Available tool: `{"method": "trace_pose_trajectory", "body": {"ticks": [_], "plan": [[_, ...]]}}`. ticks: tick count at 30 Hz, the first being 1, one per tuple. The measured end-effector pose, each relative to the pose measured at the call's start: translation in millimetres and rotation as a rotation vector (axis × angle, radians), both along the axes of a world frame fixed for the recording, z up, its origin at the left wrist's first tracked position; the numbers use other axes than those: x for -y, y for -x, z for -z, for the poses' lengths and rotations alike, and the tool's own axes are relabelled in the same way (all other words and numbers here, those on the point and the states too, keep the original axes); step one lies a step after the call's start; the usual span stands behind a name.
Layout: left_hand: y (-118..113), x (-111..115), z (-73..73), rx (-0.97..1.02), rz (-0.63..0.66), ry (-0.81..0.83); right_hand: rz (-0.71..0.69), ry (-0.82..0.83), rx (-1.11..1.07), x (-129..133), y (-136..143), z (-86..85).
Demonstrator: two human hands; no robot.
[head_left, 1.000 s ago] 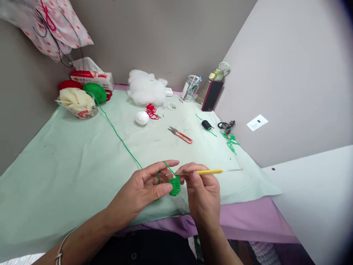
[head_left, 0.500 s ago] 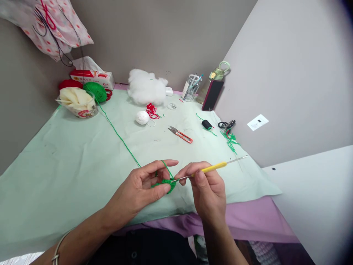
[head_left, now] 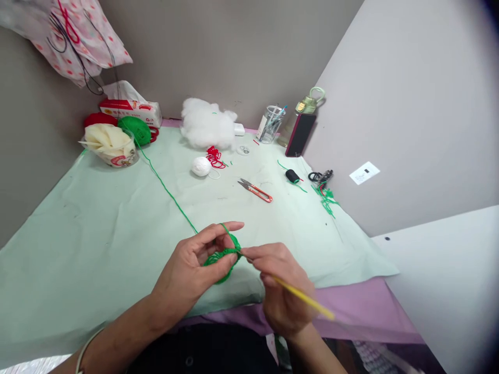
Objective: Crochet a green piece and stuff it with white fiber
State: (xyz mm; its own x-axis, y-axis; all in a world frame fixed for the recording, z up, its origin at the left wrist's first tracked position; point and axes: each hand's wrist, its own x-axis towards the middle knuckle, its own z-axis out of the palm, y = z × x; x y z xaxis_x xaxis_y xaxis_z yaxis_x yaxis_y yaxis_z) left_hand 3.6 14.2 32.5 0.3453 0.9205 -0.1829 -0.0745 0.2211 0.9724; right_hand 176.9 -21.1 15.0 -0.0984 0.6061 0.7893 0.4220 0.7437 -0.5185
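Note:
My left hand (head_left: 195, 259) pinches a green crocheted piece (head_left: 223, 264) between thumb and fingers, its index finger stretched out with green yarn over it. That yarn (head_left: 168, 191) runs back to a green ball (head_left: 136, 130) at the far left. In my right hand (head_left: 286, 291) is a yellow-handled crochet hook (head_left: 304, 297), its handle slanting down to the right and blurred. The hook's tip meets the green piece beside my left thumb; the tip itself is hidden.
Orange-handled snips (head_left: 257, 191) lie beyond my hands. Behind them are a white yarn ball (head_left: 201, 166), red yarn (head_left: 214, 157) and white stuffing (head_left: 206, 124). A phone (head_left: 301, 135) leans on a bottle (head_left: 307, 104); a plastic bowl (head_left: 120, 156) stands left.
My right hand has turned, swinging the hook's handle from pointing up right to down right. My left hand has shifted slightly left, and more of the green piece shows.

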Motion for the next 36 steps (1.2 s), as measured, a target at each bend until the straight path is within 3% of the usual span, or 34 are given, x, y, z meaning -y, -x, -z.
{"method": "trace_pose_trajectory", "body": {"ticks": [4, 9, 13, 19, 25, 31, 36], "plan": [[1.1, 0.0, 0.0, -0.012, 0.010, -0.002, -0.044, 0.064, -0.112, -0.9, 0.5, -4.6], [1.3, 1.5, -0.4, -0.067, -0.025, -0.071, -0.003, 0.008, 0.085, 2.1, -2.8, 4.4], [0.8, 2.4, -3.7, -0.108, -0.072, -0.125, -0.016, 0.008, 0.031, 2.9, -2.7, 11.1], [-1.0, -0.1, -0.3, -0.066, -0.041, -0.069, 0.104, -0.123, 0.257, 3.3, 0.3, 10.2], [1.8, -0.5, 0.4, -0.055, -0.058, -0.040, 0.003, -0.021, -0.012, -1.9, 1.5, 13.2], [-1.6, 0.1, 3.1, 0.063, -0.017, 0.065, 0.083, -0.129, 0.187, 1.0, 1.5, 15.2], [-0.1, -0.8, 1.8, 0.070, -0.045, 0.055, 0.043, -0.039, -0.020, -3.4, 5.2, 20.6]]}}
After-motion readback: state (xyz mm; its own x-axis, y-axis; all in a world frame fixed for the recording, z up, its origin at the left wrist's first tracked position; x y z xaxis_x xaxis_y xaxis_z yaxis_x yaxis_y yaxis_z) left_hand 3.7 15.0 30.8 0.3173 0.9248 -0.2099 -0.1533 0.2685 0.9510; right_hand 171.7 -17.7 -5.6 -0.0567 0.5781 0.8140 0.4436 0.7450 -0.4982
